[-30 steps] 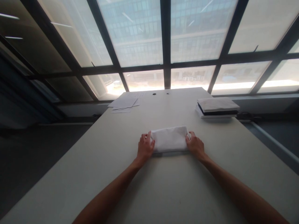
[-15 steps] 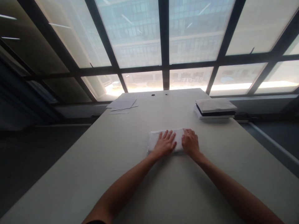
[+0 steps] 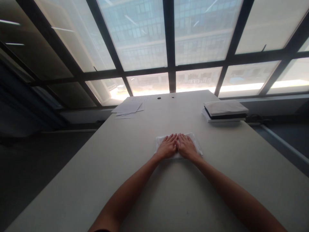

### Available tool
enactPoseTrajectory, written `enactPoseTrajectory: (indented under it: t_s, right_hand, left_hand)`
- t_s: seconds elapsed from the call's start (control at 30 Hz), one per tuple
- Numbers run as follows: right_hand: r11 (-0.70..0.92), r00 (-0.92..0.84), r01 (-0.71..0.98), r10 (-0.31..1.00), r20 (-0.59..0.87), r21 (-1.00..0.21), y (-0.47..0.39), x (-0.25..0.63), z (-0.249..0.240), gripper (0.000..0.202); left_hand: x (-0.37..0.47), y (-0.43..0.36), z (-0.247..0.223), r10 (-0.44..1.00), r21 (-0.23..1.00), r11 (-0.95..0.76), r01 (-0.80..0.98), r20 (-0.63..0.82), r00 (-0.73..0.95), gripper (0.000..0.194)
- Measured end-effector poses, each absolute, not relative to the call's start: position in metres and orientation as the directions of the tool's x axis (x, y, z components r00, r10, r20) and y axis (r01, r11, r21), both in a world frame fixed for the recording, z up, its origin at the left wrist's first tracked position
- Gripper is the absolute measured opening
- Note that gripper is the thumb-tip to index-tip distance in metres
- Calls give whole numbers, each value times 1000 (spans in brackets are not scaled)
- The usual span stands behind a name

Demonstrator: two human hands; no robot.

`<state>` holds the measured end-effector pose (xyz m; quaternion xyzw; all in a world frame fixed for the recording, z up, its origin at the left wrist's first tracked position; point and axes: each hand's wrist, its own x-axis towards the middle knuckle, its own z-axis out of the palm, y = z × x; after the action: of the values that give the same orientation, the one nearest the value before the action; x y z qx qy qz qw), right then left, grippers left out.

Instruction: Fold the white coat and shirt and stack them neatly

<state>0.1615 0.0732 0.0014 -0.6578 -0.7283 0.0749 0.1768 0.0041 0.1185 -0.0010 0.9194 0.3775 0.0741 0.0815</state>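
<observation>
A folded white cloth [image 3: 196,144] lies flat on the white table [image 3: 135,151], right in front of me. My left hand [image 3: 167,146] rests palm down on its left and middle part, fingers stretched out. Beside it, my right hand [image 3: 186,146] also lies flat on the cloth, with the fingers extended forward. The two hands meet near the middle of the cloth. Its corners show on both sides, while much of its centre is hidden under my palms.
At the far right edge of the table sits a stack of folded cloths [image 3: 225,109], white with a black one between. Several sheets of paper [image 3: 127,108] lie at the far left. Large windows with dark frames [image 3: 172,48] rise behind the table.
My right hand has moved left from the cloth's right edge onto its middle and flattened out. My left hand has shifted slightly left. The cloth's right edge is now uncovered.
</observation>
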Motion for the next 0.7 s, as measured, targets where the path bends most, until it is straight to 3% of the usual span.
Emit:
enactPoseTrajectory:
  t_s: [0.27, 0.43, 0.6, 0.7]
  right_hand:
    - [-69, 101, 959, 989, 104, -273, 74, 165, -6, 74]
    - [-239, 265, 935, 962, 70, -264, 78, 186, -12, 77]
    - [-319, 337, 910, 941, 27, -266, 82, 209, -16, 76]
    - [-289, 323, 909, 944, 71, -302, 81, 219, -16, 67]
  left_hand:
    - [-37, 158, -5, 817, 253, -563, 787, 24, 577, 58]
    - [-45, 157, -10, 810, 308, -582, 753, 135, 571, 52]
    - [-52, 157, -11, 857, 527, -515, 676, 312, 409, 37]
    - [-60, 163, -9, 918, 690, -398, 605, 302, 259, 32]
